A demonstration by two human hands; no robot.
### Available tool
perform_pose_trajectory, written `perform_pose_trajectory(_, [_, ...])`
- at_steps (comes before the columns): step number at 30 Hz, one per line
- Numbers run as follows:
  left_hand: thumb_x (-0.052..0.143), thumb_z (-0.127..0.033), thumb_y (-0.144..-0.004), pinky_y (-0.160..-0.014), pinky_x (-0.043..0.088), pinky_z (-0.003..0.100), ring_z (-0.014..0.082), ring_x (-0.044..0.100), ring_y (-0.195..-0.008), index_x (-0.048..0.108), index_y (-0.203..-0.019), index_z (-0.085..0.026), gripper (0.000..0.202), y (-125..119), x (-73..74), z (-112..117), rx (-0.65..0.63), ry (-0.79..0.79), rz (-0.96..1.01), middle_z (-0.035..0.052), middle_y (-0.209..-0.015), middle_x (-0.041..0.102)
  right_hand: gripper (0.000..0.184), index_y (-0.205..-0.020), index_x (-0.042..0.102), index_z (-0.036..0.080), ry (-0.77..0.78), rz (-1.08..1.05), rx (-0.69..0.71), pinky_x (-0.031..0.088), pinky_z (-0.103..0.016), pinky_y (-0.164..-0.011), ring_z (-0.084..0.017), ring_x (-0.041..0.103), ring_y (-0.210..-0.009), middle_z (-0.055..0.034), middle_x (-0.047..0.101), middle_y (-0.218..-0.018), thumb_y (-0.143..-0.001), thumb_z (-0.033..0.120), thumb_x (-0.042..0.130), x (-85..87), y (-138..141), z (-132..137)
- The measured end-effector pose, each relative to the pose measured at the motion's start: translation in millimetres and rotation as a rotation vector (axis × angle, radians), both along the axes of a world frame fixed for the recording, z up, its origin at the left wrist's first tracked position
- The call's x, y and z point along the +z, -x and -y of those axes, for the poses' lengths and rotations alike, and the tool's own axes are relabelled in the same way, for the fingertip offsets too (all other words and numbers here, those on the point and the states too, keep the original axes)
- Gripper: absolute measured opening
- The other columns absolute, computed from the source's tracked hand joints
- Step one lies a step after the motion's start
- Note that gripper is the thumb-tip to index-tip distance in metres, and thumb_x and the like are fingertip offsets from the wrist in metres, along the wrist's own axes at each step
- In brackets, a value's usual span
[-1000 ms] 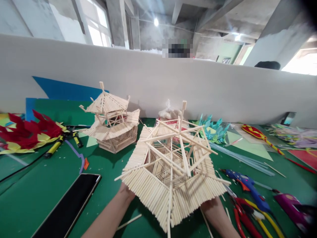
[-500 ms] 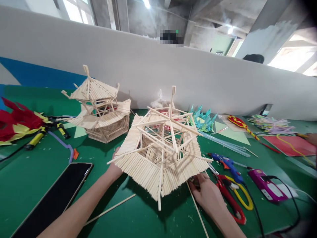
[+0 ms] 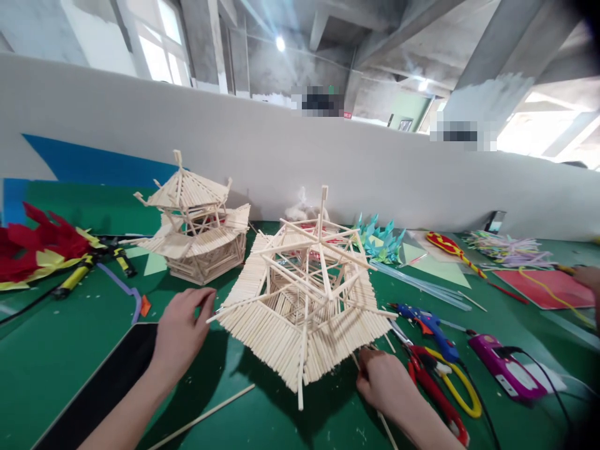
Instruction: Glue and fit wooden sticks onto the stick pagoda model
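Observation:
A pavilion model (image 3: 262, 337) made of thin wooden sticks stands in front of me, its upper roof a bare frame and its lower roof covered with sticks. My left hand (image 3: 180, 328) is beside its left corner, fingers loosely curved and apart, with nothing visible in them. At the model's front right, my right hand (image 3: 387, 381) is closed over a thin wooden stick (image 3: 388, 431), which shows on both sides of the fist; the fingertips are hidden. Another loose stick (image 3: 206, 415) lies at the front, between my forearms.
Behind to the left stands a roofed stick pavilion (image 3: 201, 240). A black phone or tablet (image 3: 103, 387) lies under my left forearm. On the right are scissors (image 3: 471, 394), a blue glue gun (image 3: 434, 328) and a purple box (image 3: 509, 365). Another person's hand (image 3: 588, 281) shows at the right edge.
My left hand has come out from behind the model's left side, toward the left. My right hand has moved slightly down and closed over the stick. The camera view has tilted up.

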State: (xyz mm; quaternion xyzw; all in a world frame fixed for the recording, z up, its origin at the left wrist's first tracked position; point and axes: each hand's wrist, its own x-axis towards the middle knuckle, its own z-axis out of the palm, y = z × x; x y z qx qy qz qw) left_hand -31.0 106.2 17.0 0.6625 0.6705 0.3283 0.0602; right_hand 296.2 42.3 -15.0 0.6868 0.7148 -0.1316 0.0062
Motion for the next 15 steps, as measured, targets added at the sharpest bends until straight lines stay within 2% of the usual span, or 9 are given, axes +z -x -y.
perform_pose_trajectory(2, [0.045, -0.032, -0.078, -0.073, 0.04, 0.029, 0.0216, 0.054, -0.082, 0.051, -0.084, -0.021, 0.014, 6.5, 7.8, 4.8, 0.129, -0.024, 0.049, 0.0013, -0.082, 0.058, 0.022, -0.074, 0.06, 0.01, 0.012, -0.045, -0.001, 0.036, -0.028, -0.055, -0.024, 0.062, -0.066, -0.0139, 0.066, -0.071, -0.061, 0.005, 0.043, 2.6, -4.6, 0.6])
perform_pose_trajectory(5, [0.045, -0.029, -0.077, -0.058, 0.037, 0.023, 0.0161, 0.051, -0.063, 0.047, -0.076, -0.022, 0.007, 10.1, 25.4, 11.7, 0.322, -0.018, 0.211, -0.0044, -0.065, 0.051, 0.026, -0.077, 0.061, 0.013, 0.062, -0.162, -0.006, 0.033, -0.022, -0.047, -0.015, 0.057, -0.054, -0.0026, 0.061, -0.058, -0.061, 0.006, 0.041, 5.9, -14.1, 6.4])
perform_pose_trajectory(7, [0.041, -0.023, -0.077, -0.055, 0.034, 0.021, 0.0133, 0.045, -0.058, 0.041, -0.065, -0.021, 0.012, 8.5, 39.7, 17.9, 0.307, -0.006, 0.32, -0.0054, -0.059, 0.045, 0.028, -0.084, 0.062, 0.013, 0.112, -0.393, -0.039, 0.032, -0.02, -0.046, -0.012, 0.053, -0.052, 0.0012, 0.056, -0.055, -0.065, 0.009, 0.042, 8.4, -23.1, 12.9])
perform_pose_trajectory(10, [0.036, -0.015, -0.077, -0.057, 0.033, 0.019, 0.0109, 0.041, -0.058, 0.031, -0.057, -0.02, 0.022, 7.1, 53.8, 26.0, 0.225, -0.018, 0.433, -0.0057, -0.057, 0.038, 0.033, -0.099, 0.06, 0.012, 0.205, -0.885, -0.131, 0.038, -0.021, -0.051, -0.013, 0.052, -0.055, 0.0022, 0.053, -0.056, -0.071, 0.021, 0.047, 13.8, -43.2, 25.6])
perform_pose_trajectory(12, [0.035, -0.014, -0.077, -0.055, 0.033, 0.019, 0.0101, 0.04, -0.057, 0.029, -0.055, -0.02, 0.024, 10.2, 54.5, 27.4, 0.198, -0.076, 0.496, -0.006, -0.057, 0.037, 0.042, -0.106, 0.058, 0.012, 0.226, -1.122, -0.203, 0.044, -0.025, -0.06, -0.016, 0.056, -0.062, -0.0006, 0.058, -0.064, -0.07, 0.032, 0.054, 18.6, -61.3, 34.7])
perform_pose_trajectory(14, [0.037, -0.016, -0.078, -0.053, 0.033, 0.02, 0.0098, 0.04, -0.055, 0.029, -0.054, -0.02, 0.025, 14.8, 51.3, 25.5, 0.156, -0.147, 0.539, -0.0061, -0.055, 0.037, 0.05, -0.113, 0.055, 0.014, 0.159, -1.244, -0.299, 0.046, -0.03, -0.07, -0.02, 0.059, -0.073, -0.0051, 0.063, -0.078, -0.069, 0.039, 0.058, 24.8, -80.8, 42.5])
perform_pose_trajectory(15, [0.038, -0.017, -0.078, -0.053, 0.033, 0.02, 0.0098, 0.04, -0.054, 0.03, -0.054, -0.019, 0.026, 16.3, 50.1, 24.0, 0.122, -0.169, 0.537, -0.0061, -0.054, 0.038, 0.053, -0.116, 0.053, 0.016, 0.094, -1.257, -0.354, 0.047, -0.031, -0.07, -0.021, 0.06, -0.075, -0.0061, 0.063, -0.081, -0.069, 0.04, 0.059, 29.0, -89.7, 45.3])
